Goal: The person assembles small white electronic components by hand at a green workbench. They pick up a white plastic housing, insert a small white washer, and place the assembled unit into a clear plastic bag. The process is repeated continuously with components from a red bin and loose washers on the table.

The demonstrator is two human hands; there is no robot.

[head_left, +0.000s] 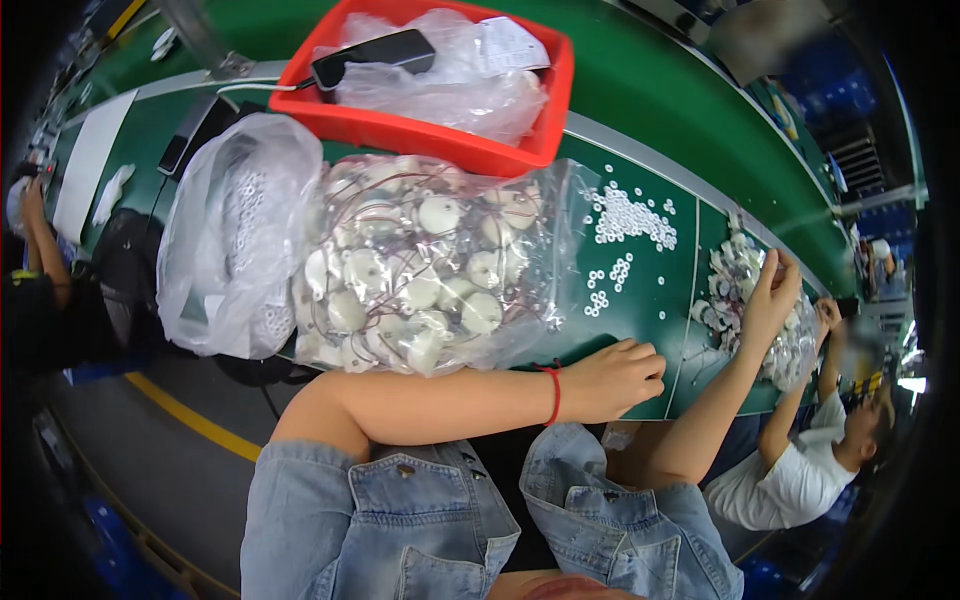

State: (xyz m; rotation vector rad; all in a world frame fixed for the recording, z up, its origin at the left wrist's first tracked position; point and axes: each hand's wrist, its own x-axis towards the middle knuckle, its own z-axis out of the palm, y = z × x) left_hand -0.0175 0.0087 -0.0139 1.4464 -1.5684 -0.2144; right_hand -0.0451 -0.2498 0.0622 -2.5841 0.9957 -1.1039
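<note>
My left hand [612, 382] rests near the front edge of the green table, its fingers curled closed; anything inside them is hidden. My right hand [768, 302] is raised at a pile of small white parts with wires [732, 272], fingers pinched together. What it holds, if anything, is too small to make out. Beyond my left hand lie loose white rings [632, 220], heaped at the back with several scattered nearer. Left of them, a large clear bag [420, 275] is full of round white parts with thin reddish wires.
A red bin [410, 135] at the back holds plastic bags and a black device [375, 58]. A translucent bag [190, 270] with small white rings stands at the left. Another person [800, 465] works close by on the right; someone else's arm [40, 230] shows far left.
</note>
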